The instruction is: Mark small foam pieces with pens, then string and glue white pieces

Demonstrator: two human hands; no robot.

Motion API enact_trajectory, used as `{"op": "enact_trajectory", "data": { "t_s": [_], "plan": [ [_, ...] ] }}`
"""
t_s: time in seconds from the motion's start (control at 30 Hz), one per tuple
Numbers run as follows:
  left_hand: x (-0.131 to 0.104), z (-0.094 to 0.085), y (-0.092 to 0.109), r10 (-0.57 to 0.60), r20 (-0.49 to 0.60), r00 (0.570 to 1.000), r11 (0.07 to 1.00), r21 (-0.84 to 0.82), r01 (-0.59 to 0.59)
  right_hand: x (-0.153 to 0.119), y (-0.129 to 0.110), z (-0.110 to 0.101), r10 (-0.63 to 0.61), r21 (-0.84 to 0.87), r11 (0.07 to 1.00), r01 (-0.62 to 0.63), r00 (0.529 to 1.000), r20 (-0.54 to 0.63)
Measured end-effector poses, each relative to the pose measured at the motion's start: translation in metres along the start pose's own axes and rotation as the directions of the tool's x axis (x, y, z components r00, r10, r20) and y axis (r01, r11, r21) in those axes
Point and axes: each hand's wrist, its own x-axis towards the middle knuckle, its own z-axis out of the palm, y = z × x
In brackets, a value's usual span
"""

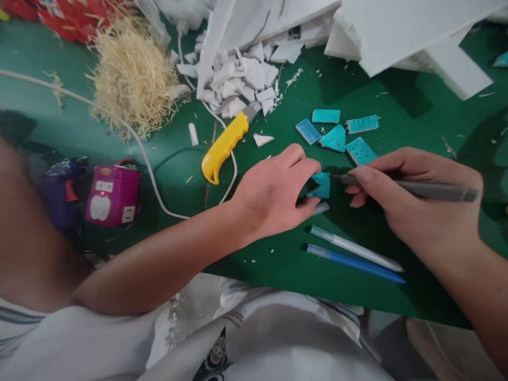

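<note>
Teal pc (pixel 324 185) pinched in L fingers (pixel 307 166); R fingers (pixel 376 182) closed rnd grey pen-like tool (pixel 436 191), tip nr pc.

Green tabletop (pixel 286 267) fills most of the view, thin dark seam running front to back left of centre. Near edge slopes slightly down to the right. Pale grey patch (pixel 196 296) below that edge; can't tell if floor or seat. Beige-grey shape (pixel 448 344) low right, too blurred to ID. Far side is cluttered: white foam boards (pixel 416 26) to the right, straw heap (pixel 133 74) and red bundle (pixel 75 18) to the left. Lighting is soft, paler sheen upper left, dark shadow under the boards.
</note>
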Motion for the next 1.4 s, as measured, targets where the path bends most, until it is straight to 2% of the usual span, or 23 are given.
{"op": "enact_trajectory", "data": {
  "t_s": [0.4,0.77,1.2,1.4],
  "plan": [
    [-0.0002,0.0003,0.0004,-0.013,0.01,1.0,1.0,-0.005,0.013,-0.0021,0.0006,-0.0017,-0.008,-0.037,0.999,0.008,1.0,-0.005],
    [0.0004,-0.001,0.0002,-0.02,0.015,1.0,1.0,-0.002,0.02,0.0008,-0.001,0.0011,-0.022,0.001,1.0,0.022,1.0,-0.016],
    [-0.0004,0.0013,-0.0012,-0.022,-0.001,1.0,1.0,-0.011,0.022,-0.002,-0.0056,-0.0008,0.05,-0.022,0.998,-0.051,0.998,-0.039],
    [-0.0001,0.0018,-0.002,-0.016,-0.005,1.0,1.0,0.002,0.016,-0.0034,-0.0045,-0.0021,0.045,-0.02,0.999,-0.045,0.999,0.017]
  ]
}}
